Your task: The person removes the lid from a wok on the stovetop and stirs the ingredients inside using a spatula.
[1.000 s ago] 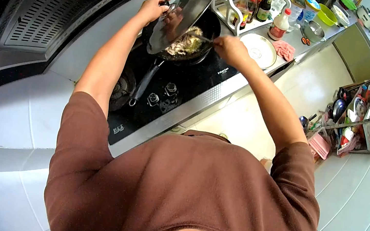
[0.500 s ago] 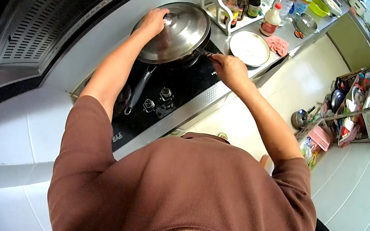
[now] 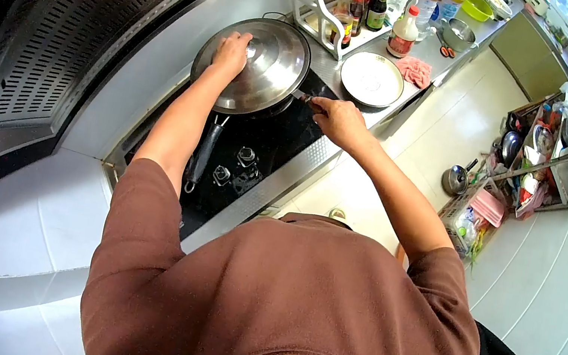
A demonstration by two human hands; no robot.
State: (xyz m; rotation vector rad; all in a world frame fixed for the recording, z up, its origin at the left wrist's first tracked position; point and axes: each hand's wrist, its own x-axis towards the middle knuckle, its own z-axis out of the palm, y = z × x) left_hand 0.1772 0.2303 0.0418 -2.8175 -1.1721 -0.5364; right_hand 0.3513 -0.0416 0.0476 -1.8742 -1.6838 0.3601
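Note:
A domed steel lid [image 3: 274,62] covers a wok on the black gas stove [image 3: 266,148]. My left hand [image 3: 230,54] is closed round the knob at the top of the lid, and the fingers mostly hide that knob. To the right, my right hand [image 3: 339,121] grips the wok handle [image 3: 301,95], which sticks out from under the lid's edge. What the wok contains is hidden. Below the lid, a second pan's black handle [image 3: 205,152] points toward me. A white plate [image 3: 372,79] lies on the counter beyond my right hand.
Sauce bottles [image 3: 377,4] stand on a white rack [image 3: 320,1] behind the plate. Nearby are a red-capped bottle [image 3: 404,33], a pink cloth [image 3: 414,71], scissors [image 3: 447,52] and a metal pot [image 3: 459,33]. A range hood [image 3: 75,26] overhangs the left side. A cluttered shelf [image 3: 553,160] stands right.
The view has shifted slightly, so the stove and plate appear lower and further left. The lid sits a little nearer to me over the wok. Both hands keep their holds.

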